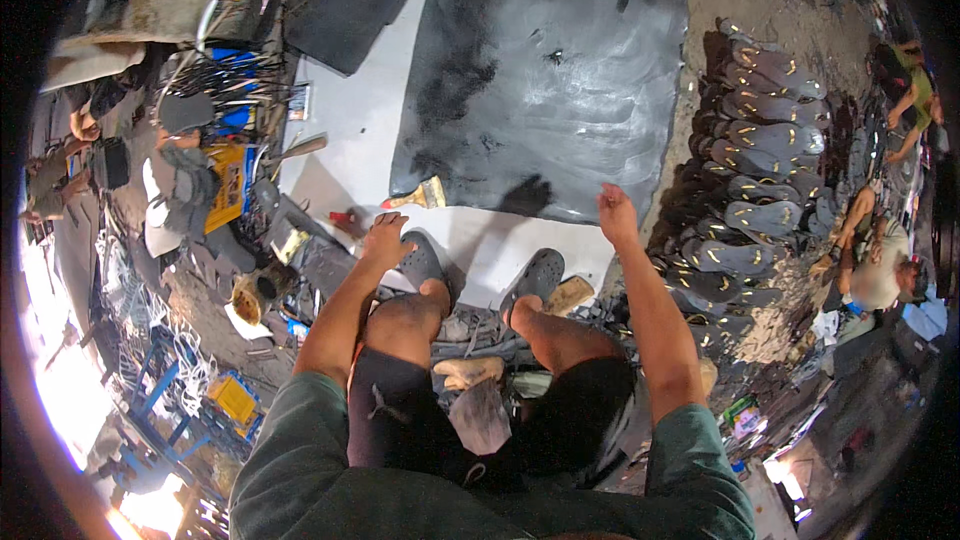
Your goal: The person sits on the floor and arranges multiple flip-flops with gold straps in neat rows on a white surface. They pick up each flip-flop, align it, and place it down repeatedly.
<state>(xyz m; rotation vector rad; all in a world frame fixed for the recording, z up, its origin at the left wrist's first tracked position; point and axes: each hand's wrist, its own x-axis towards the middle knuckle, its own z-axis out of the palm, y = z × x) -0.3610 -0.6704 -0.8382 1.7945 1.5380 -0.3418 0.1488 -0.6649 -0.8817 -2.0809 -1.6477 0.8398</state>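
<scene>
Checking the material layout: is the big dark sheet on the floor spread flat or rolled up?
Spread flat. The dark sheet lies open over the white sheet, with no roll or fold visible; the brush lies at its near edge.

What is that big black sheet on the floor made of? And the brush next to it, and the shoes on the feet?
Black sheet: probably rubber or foam; matt dark surface with smeared grey, shiny streaks, maybe wet glue.
Brush: wooden-looking handle, pale tan, with light bristles.
Shoes: likely moulded plastic or foam; smooth grey, with round holes on top.
</scene>
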